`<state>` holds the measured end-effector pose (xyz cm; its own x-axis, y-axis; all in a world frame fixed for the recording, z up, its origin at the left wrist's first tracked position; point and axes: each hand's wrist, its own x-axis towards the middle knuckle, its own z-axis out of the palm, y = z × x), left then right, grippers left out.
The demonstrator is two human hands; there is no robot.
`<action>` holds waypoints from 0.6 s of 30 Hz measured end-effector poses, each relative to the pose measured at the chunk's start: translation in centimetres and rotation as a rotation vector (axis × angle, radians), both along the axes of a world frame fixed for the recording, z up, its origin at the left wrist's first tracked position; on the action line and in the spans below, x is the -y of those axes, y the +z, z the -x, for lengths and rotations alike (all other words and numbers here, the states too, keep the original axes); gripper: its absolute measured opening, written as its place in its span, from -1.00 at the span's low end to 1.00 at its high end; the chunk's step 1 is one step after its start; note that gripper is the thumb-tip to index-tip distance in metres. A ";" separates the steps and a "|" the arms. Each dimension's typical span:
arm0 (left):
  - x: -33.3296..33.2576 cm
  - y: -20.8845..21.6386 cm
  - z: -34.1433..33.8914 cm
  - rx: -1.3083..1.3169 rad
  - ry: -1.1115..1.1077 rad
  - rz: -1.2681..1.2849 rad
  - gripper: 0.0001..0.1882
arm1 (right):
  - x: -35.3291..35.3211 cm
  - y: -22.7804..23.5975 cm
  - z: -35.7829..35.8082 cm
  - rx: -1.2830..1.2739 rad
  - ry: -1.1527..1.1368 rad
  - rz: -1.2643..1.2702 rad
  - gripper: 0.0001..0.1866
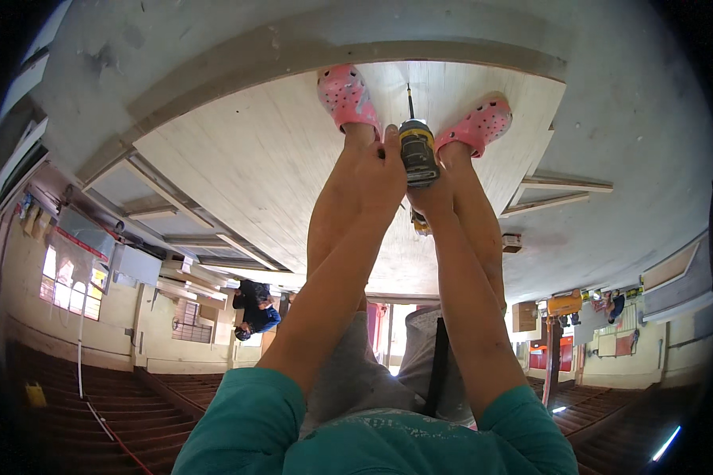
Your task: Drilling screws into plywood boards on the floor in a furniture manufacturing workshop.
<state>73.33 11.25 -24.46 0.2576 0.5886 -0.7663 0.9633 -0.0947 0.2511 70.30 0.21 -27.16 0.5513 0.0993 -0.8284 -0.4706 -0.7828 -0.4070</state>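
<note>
My right hand (433,199) is wrapped around the handle of a black and yellow cordless drill (418,154). A long thin driver bit (409,103) points from the drill's front to the pale panel; whether its tip touches cannot be made out. Beside the drill, my left hand (382,176) is closed, with a small dark thing partly showing at its fingers, too small to name. Below both hands lies the large whitish wood-grain panel (238,166). My feet, in pink clogs (483,125), stand on it on either side of the drill.
Wooden frames (174,198) lie by the panel's left side, with more wooden strips (562,184) at the right. A small block-like box (512,242) sits on the floor. One person in dark clothes (255,307) is at the left, another person (615,305) far right.
</note>
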 end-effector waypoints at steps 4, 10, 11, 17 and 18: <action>0.7 -0.6 -0.8 0.166 -0.036 -0.115 -0.56 | 0.4 -0.6 0.3 -0.001 -0.013 -0.034 -0.57; 0.9 -1.5 -0.1 0.145 0.000 -0.038 -0.61 | 0.1 -0.9 0.1 -0.056 -0.198 -0.050 -0.55; 0.8 -1.6 -0.2 0.114 0.011 -0.023 -0.63 | 0.1 -0.9 -0.1 -0.067 -0.215 -0.046 -0.55; 0.8 -4.2 2.1 0.340 -0.018 -0.112 -0.86 | 0.0 -1.0 -1.1 -0.077 -0.078 -0.020 -0.54; 0.7 -4.2 2.1 0.341 -0.018 -0.109 -0.86 | 0.1 -1.1 -1.1 -0.061 0.027 -0.002 -0.53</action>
